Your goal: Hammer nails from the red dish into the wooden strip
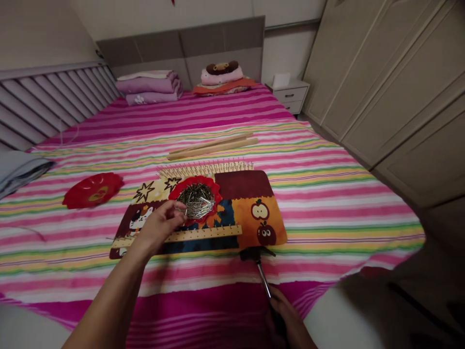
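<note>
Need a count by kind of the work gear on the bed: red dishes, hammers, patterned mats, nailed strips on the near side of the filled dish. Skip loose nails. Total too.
Red dishes: 2
Hammer: 1
Patterned mat: 1
Near nailed strip: 1 (partly hidden by the left arm)
Total: 5

Red bowl (217,192), upright, holding nails (198,199); black hammer (264,280) tilted, head forward; nail-studded wooden strip (207,233) near the bowl.
</note>
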### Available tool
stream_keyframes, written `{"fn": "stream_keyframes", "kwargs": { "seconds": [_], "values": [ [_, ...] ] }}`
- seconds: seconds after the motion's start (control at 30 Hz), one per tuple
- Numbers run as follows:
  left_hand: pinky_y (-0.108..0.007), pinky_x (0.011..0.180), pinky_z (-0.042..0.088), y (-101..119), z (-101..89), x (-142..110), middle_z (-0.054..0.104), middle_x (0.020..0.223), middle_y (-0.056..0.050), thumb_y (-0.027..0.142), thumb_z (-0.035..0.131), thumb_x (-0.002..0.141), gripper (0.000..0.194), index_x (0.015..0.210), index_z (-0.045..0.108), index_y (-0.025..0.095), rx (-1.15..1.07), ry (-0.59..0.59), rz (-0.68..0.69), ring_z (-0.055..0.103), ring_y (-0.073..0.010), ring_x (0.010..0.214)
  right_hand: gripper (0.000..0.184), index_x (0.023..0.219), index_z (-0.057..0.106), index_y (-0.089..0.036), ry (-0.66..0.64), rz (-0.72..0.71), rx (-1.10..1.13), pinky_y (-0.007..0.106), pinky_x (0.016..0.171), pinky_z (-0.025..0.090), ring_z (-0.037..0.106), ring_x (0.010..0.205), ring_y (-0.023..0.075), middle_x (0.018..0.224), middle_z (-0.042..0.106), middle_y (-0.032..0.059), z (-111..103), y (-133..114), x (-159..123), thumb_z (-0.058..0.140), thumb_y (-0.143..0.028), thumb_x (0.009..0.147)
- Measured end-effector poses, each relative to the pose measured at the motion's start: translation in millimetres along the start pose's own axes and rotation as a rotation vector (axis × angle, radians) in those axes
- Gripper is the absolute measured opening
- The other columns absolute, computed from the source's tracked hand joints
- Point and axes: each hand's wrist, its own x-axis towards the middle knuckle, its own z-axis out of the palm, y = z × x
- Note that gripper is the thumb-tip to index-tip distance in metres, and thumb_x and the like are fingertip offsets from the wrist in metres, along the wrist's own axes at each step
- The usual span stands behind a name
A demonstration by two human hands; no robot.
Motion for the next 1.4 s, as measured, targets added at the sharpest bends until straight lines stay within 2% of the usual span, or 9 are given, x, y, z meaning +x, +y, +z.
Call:
{"fn": "stream_keyframes", "kwargs": {
  "seconds": [0.17,0.3,0.47,0.57,0.67,0.8,1.0,1.1,1.4],
  "values": [
    [-0.032,0.066,0.05,5.6,27.4,-38.2,0.067,0.07,-0.005,0.044,0.064,0.058,0.036,0.081,0.069,0.017,-0.277,-0.208,-0.167,0.06,-0.0159,0.064,0.055,0.121,0.044,-0.025,-0.01,-0.002,0.026,0.011,0.028,0.019,0.029,0.028,0.0031,0.047,0.047,-0.0097,5.7,-1.6,-4.9,0.056,-0.05,0.073],
    [-0.033,0.072,0.051,9.5,56.0,-53.4,0.069,0.071,-0.005,0.038,0.073,0.053,0.039,0.086,0.07,0.017,-0.401,-0.245,-0.205,0.062,-0.0152,0.065,0.059,0.125,0.04,-0.023,-0.003,0.023,0.052,0.012,0.024,0.02,0.029,0.026,0.0041,0.045,0.047,-0.0103,3.6,5.3,0.3,0.055,-0.049,0.073],
    [-0.025,0.062,0.051,9.4,82.1,-55.1,0.069,0.078,-0.003,0.036,0.075,0.052,0.034,0.079,0.071,0.016,-0.441,-0.187,-0.162,0.058,-0.0097,0.06,0.052,0.121,0.042,-0.023,-0.02,-0.029,0.057,0.011,0.023,0.022,0.03,0.028,0.004,0.047,0.048,-0.0095,6.7,6.5,-1.2,0.053,-0.045,0.076],
    [-0.025,0.061,0.052,6.9,95.7,-52.7,0.068,0.084,-0.004,0.038,0.077,0.048,0.038,0.077,0.07,0.015,-0.521,-0.121,-0.186,0.058,-0.0098,0.062,0.047,0.117,0.046,-0.022,-0.024,-0.05,0.043,0.011,0.023,0.022,0.029,0.027,0.0036,0.046,0.047,-0.0095,9.7,3.8,-4.0,0.051,-0.045,0.076],
    [-0.027,0.06,0.054,5.4,107.8,-51.6,0.067,0.075,-0.003,0.037,0.077,0.047,0.042,0.08,0.067,0.013,-0.603,-0.039,-0.244,0.061,-0.0127,0.065,0.047,0.115,0.046,-0.022,-0.044,-0.047,0.052,0.01,0.023,0.022,0.029,0.028,0.0029,0.047,0.047,-0.0098,11.5,1.4,-5.9,0.053,-0.045,0.075],
    [-0.027,0.057,0.054,6.6,120.2,-50.8,0.062,0.062,0.0,0.032,0.076,0.047,0.036,0.074,0.061,0.014,-0.637,0.055,-0.246,0.063,-0.0143,0.063,0.047,0.115,0.047,-0.023,-0.019,-0.029,0.073,0.01,0.024,0.021,0.03,0.029,0.0033,0.047,0.047,-0.0098,12.6,0.4,-7.4,0.054,-0.045,0.074],
    [-0.023,0.056,0.051,7.9,136.9,-46.3,0.065,0.066,0.0,0.036,0.072,0.05,0.03,0.068,0.063,0.014,-0.582,0.115,-0.153,0.06,-0.0107,0.059,0.052,0.117,0.05,-0.023,0.031,-0.06,0.059,0.01,0.025,0.021,0.032,0.028,0.0034,0.048,0.049,-0.0086,13.8,0.4,-9.9,0.058,-0.047,0.072],
    [-0.021,0.054,0.049,5.4,143.6,-44.0,0.066,0.066,0.0,0.038,0.07,0.053,0.027,0.068,0.065,0.016,-0.516,0.162,-0.123,0.056,-0.009,0.054,0.052,0.118,0.051,-0.023,0.01,-0.076,0.065,0.011,0.026,0.02,0.032,0.028,0.0031,0.048,0.048,-0.0085,12.8,-0.1,-10.1,0.058,-0.047,0.073],
    [-0.021,0.051,0.046,2.2,149.2,-41.2,0.068,0.072,0.0,0.041,0.068,0.056,0.029,0.073,0.066,0.017,-0.391,0.186,-0.143,0.054,-0.0085,0.051,0.047,0.116,0.052,-0.023,0.032,-0.037,0.072,0.01,0.027,0.02,0.03,0.029,0.0024,0.047,0.047,-0.0083,11.5,-5.7,-12.5,0.056,-0.044,0.074]
  ]
}}
